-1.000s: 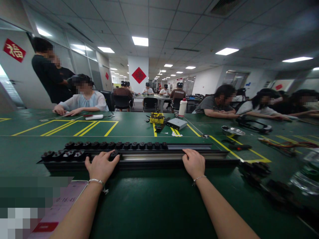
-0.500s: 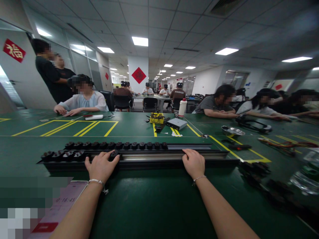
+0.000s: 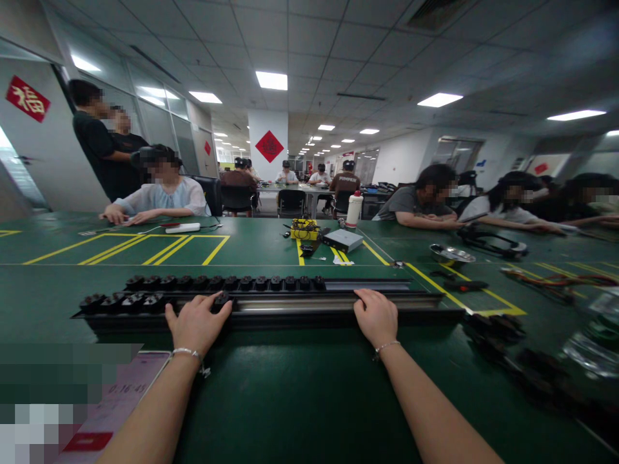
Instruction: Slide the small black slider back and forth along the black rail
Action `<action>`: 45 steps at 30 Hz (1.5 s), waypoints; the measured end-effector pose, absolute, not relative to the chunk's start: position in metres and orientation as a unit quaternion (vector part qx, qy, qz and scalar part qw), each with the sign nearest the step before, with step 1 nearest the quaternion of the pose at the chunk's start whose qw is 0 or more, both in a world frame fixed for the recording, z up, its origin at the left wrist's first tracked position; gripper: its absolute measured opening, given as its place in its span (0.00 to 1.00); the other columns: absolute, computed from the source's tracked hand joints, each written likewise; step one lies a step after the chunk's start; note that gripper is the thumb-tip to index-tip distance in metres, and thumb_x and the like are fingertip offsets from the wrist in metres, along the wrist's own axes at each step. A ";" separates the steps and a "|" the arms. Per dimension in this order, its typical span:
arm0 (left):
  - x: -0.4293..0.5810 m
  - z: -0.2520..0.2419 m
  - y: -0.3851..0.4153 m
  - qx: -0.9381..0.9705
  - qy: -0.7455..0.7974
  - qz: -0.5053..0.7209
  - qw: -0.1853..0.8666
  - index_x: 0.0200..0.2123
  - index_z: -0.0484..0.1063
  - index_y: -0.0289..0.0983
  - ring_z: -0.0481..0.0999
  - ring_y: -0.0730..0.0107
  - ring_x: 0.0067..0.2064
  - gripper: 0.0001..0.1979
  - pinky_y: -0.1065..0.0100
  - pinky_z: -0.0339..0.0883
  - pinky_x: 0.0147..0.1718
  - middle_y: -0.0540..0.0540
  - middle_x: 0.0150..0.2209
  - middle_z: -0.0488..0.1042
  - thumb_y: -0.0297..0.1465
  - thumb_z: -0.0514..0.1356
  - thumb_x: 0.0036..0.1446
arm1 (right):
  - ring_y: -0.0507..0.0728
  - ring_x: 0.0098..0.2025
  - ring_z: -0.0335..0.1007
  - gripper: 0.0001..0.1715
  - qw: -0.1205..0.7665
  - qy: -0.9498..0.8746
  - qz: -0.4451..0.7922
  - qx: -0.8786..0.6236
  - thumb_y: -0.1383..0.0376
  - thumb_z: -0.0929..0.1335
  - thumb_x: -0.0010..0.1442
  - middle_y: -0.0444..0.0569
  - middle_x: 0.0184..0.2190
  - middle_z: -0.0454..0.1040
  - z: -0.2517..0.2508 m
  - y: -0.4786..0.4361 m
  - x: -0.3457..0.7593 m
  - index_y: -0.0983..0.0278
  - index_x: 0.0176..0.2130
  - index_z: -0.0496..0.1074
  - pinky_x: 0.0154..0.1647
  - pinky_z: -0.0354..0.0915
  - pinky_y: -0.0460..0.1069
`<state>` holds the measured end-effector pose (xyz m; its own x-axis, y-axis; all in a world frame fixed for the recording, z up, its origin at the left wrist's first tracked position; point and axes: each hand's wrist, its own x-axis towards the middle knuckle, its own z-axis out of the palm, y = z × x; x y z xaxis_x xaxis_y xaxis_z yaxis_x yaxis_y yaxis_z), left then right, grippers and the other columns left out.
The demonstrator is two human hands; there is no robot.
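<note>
Two long black rails lie side by side across the table in front of me. In the nearer rail (image 3: pixel 290 304), a bare metallic channel shows between my hands. My left hand (image 3: pixel 197 322) bends over this rail, with one black socket-like module (image 3: pixel 222 301) between its thumb and fingers. Several similar modules (image 3: pixel 120 303) sit at the rail's left end. My right hand (image 3: pixel 377 319) grips the same rail farther right, its fingers curled over the edge. Behind it, the farther rail (image 3: pixel 367 284) carries a row of black modules on its left and middle stretch.
A phone (image 3: pixel 120 393) lies at the lower left, beside my left forearm. Loose black modules (image 3: pixel 536 374) and a clear plastic bottle (image 3: pixel 592 335) are at right. Beyond the rails are a metal bowl (image 3: pixel 452 255), a grey box (image 3: pixel 342 240) and a white bottle (image 3: pixel 354 209). Other people sit around the table.
Both my hands and the rails stay where they were. At the far left, the standing people have shifted slightly.
</note>
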<state>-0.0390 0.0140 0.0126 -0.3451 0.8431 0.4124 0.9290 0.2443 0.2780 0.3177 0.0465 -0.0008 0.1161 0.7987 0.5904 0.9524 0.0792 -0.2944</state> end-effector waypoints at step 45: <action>-0.034 0.018 0.010 -0.559 -0.792 -0.231 0.085 0.46 0.72 0.46 0.69 0.59 0.49 0.23 0.58 0.52 0.49 0.47 0.46 0.74 0.47 0.49 0.52 | 0.56 0.50 0.65 0.20 0.328 -0.657 -0.108 -0.671 0.66 0.59 0.54 0.46 0.45 0.74 0.003 0.044 0.317 0.59 0.43 0.74 0.49 0.56 0.52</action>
<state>-0.0343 0.0101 0.0185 -0.3597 0.8460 0.3935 0.9249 0.2677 0.2700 0.3170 0.0438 0.0029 0.1143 0.8099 0.5754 0.9515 0.0773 -0.2978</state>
